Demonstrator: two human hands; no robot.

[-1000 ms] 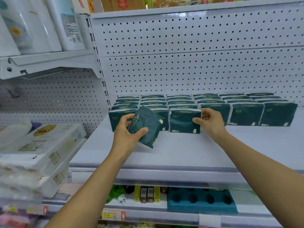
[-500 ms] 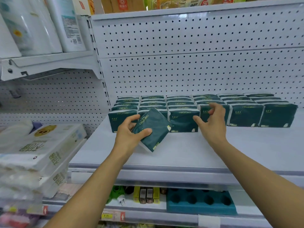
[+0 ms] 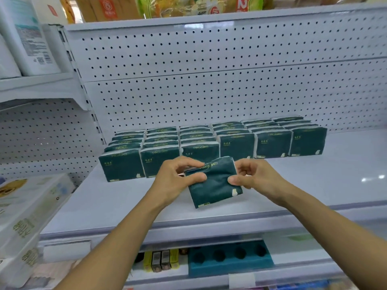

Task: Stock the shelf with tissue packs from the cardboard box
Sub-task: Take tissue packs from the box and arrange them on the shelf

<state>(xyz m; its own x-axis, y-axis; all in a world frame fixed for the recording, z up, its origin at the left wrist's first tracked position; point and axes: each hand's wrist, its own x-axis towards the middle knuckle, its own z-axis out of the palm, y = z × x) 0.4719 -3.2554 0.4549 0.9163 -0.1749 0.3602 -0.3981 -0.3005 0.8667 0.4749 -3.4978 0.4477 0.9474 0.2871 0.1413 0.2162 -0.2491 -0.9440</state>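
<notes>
One dark green tissue pack [image 3: 214, 185] hangs tilted above the white shelf [image 3: 314, 185], in front of the stocked rows. My left hand [image 3: 178, 177] pinches its upper left edge. On the other side, my right hand [image 3: 254, 176] grips its right edge. Behind them, several rows of the same green tissue packs [image 3: 272, 143] stand upright against the pegboard back. The cardboard box is out of view.
A pegboard wall [image 3: 209, 91] backs the shelf. Large white paper packs [image 3: 27, 216] jut out at the left. On the lower shelf sit a teal holed tray [image 3: 230, 260] and small yellow items [image 3: 161, 259]. Bare shelf lies to the right of the rows.
My right hand left the standing packs and came down onto the held pack. My left hand carried that pack rightward, toward the middle of the shelf front.
</notes>
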